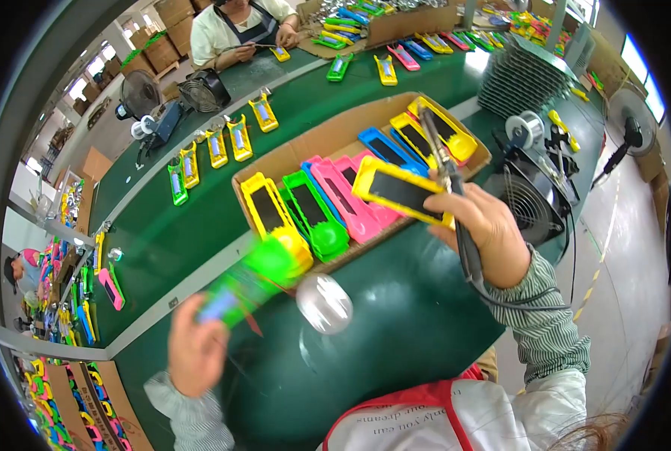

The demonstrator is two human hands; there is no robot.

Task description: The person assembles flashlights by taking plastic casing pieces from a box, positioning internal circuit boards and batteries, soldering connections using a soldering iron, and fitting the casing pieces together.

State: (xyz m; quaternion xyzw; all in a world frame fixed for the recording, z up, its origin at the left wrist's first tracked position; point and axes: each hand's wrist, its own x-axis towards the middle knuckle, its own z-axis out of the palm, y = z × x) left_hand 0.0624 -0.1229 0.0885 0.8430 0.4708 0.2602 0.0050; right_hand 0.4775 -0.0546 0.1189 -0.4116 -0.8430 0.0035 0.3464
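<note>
My left hand (198, 347) is closed on one end of a green plastic casing (264, 263), smeared by motion. Thin red wires show beside it, and a shiny round silver reflector (325, 304) lies at its lower right. In my right hand (486, 225) are a soldering iron (442, 150), its tip pointing up and away, and a yellow casing (395, 189) with a dark panel, pinched by the thumb. Under both hands' far side stands a cardboard box (335, 135) holding yellow, green, pink and blue casings, such as a green casing (311, 214).
A black fan (529, 194) and a solder wire spool (525, 129) stand at right, near stacked metal trays (523, 79). Casings such as a yellow one (239, 137) line the green conveyor (147, 255). Across it a co-worker (237, 34) handles a yellow casing.
</note>
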